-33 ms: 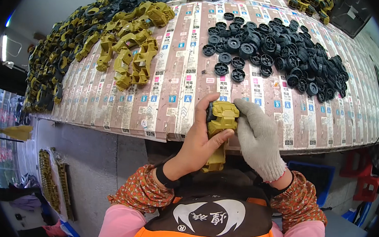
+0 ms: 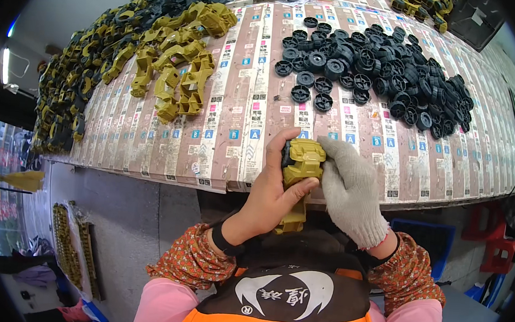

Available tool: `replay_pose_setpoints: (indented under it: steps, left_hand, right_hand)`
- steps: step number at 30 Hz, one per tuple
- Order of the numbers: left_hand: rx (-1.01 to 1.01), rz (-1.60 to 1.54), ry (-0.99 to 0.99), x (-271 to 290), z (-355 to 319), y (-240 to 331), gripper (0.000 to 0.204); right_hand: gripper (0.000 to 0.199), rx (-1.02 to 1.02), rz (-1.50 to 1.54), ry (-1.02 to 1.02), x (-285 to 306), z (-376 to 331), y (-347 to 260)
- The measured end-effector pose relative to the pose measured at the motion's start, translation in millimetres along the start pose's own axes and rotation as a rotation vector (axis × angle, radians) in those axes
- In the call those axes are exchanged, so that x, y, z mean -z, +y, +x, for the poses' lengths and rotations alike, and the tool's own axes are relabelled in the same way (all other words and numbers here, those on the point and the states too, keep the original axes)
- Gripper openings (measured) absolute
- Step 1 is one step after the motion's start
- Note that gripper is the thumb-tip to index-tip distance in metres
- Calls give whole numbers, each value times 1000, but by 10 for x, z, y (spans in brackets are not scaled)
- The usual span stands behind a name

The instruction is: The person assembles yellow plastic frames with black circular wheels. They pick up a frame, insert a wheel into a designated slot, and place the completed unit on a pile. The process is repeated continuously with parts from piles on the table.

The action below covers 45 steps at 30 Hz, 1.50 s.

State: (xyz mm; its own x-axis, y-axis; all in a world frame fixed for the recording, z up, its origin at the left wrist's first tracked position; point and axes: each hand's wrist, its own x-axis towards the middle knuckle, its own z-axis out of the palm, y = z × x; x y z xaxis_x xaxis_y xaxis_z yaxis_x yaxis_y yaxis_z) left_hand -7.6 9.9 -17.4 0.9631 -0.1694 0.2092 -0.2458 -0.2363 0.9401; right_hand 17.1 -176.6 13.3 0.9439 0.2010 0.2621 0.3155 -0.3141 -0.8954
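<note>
My bare left hand (image 2: 270, 189) is closed around a mustard-yellow plastic toy car body (image 2: 304, 158), its thumb across the near part. The body is held upright over the table's near edge, and its lower end shows below my thumb. A black wheel (image 2: 286, 153) sits at its left side, partly behind my fingers. My right hand (image 2: 352, 189), in a pale knitted glove, is closed against the body's right side. Whatever lies under the gloved fingertips is hidden. Beyond my hands a heap of black toy wheels (image 2: 392, 68) covers the table's right half.
Yellow toy car bodies (image 2: 183, 73) lie on the table (image 2: 243, 108) to the left. Beside them rises a large pile of bodies with black wheels (image 2: 69, 95). A dark box (image 2: 477, 21) stands at the far right. Red stools (image 2: 499, 243) are below the table's right side.
Almost nothing differs. The toy car body and both hands have shifted very slightly; the grip is the same.
</note>
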Motion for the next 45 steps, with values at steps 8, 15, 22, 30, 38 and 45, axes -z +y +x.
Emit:
replay_pose_setpoints:
  steps: [8,15,22,30,38,45]
  left_hand:
    - [39,-54,-174,103,40,83,78]
    - [100,-227,-172,114,-12,-82,77]
    - [274,-658,203,179,166,26,81]
    - [375,-834,274,409,131,-38,75]
    - [378,-941,355,321,109,-133,72]
    - [246,-875,467,201,192,28,74]
  right_hand:
    - [36,-2,-147,-105,135,122,-64]
    - [32,-21,-211,-207,152,262,-203]
    - [35,32,-658,-226,162,1093,311]
    - [22,169,-875,-236,46,1147,372]
    - [23,47,-339,-382,186,682,130]
    - [19,-162,-42,-365,6,151,-252]
